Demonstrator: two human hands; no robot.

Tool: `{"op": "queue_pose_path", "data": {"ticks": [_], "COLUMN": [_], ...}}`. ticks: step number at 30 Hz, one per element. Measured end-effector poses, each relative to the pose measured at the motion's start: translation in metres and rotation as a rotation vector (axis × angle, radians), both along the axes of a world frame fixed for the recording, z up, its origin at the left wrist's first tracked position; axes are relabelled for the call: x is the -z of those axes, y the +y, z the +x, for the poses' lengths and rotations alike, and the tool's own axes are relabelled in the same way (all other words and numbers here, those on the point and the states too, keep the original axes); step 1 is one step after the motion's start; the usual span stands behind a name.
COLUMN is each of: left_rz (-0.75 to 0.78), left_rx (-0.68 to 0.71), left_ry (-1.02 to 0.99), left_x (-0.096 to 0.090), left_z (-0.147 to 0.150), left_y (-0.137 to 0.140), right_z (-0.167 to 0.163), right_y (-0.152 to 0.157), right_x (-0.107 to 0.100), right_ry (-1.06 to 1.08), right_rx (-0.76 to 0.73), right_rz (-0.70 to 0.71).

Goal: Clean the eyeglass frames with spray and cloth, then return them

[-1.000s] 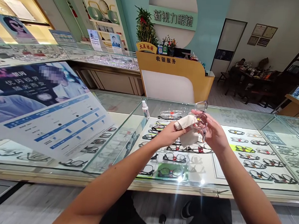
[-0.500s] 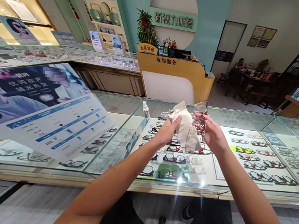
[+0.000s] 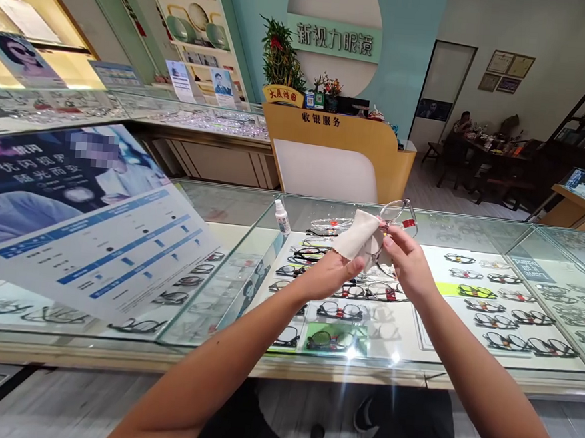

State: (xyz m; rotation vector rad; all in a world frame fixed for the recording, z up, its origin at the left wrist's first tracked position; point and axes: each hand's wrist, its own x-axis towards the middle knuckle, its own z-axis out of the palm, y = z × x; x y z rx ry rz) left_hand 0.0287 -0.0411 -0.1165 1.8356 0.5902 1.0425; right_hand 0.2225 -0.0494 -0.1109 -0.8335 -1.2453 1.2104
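Above the glass display case, my right hand [image 3: 407, 257] pinches a pair of eyeglasses [image 3: 396, 211] with a thin frame and a red tag on it. My left hand [image 3: 336, 272] is closed on a cream cleaning cloth [image 3: 355, 238] with a zigzag edge. Part of the cloth lies against the lower lens, and the left fingers are hidden behind it. A small white spray bottle [image 3: 282, 218] stands upright on the glass top, left of my hands.
Rows of eyeglasses [image 3: 496, 321] lie inside the glass case [image 3: 427, 365] under my hands. A large printed sign [image 3: 106, 233] stands at left. Beyond is a wooden counter [image 3: 339, 125] with plants. A person [image 3: 462, 124] sits at a table at the far right.
The cloth, hanging down beside the glasses before, is now folded up against a lens. My left hand has turned and moved under the cloth. The glasses have tilted to the right.
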Motion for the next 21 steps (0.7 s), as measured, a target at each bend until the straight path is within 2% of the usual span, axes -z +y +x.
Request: {"op": "queue_pose_path", "data": {"ticks": [3, 5, 12, 14, 16, 18, 19, 21], "left_rz": [0.09, 0.13, 0.363, 0.466, 0.564, 0.6, 0.566, 0.37], "left_rx": [0.073, 0.069, -0.159, -0.165, -0.145, -0.189, -0.242, -0.352], "left_ry": [0.116, 0.149, 0.25, 0.288, 0.239, 0.078, -0.016, -0.158], "left_x": [-0.002, -0.002, 0.004, 0.004, 0.003, 0.001, 0.0, -0.002], "left_z": [-0.002, -0.002, -0.003, -0.005, -0.006, -0.006, -0.005, -0.003], "left_y": [-0.003, -0.005, -0.007, -0.009, -0.012, -0.015, -0.015, -0.013], "right_z": [-0.004, -0.006, -0.008, -0.008, -0.007, -0.007, -0.007, -0.007], "right_y": [-0.001, -0.002, -0.002, -0.003, -0.005, -0.005, -0.006, -0.006], "right_x": [0.003, 0.004, 0.004, 0.003, 0.003, 0.002, 0.002, 0.002], "right_ry": [-0.003, -0.014, 0.059, 0.057, 0.055, 0.049, 0.049, 0.048], "right_rx": [-0.003, -0.022, -0.009, 0.006, 0.022, 0.022, 0.018, 0.003], "right_rz": [0.008, 0.023, 0.02, 0.023, 0.032, 0.036, 0.036, 0.038]}}
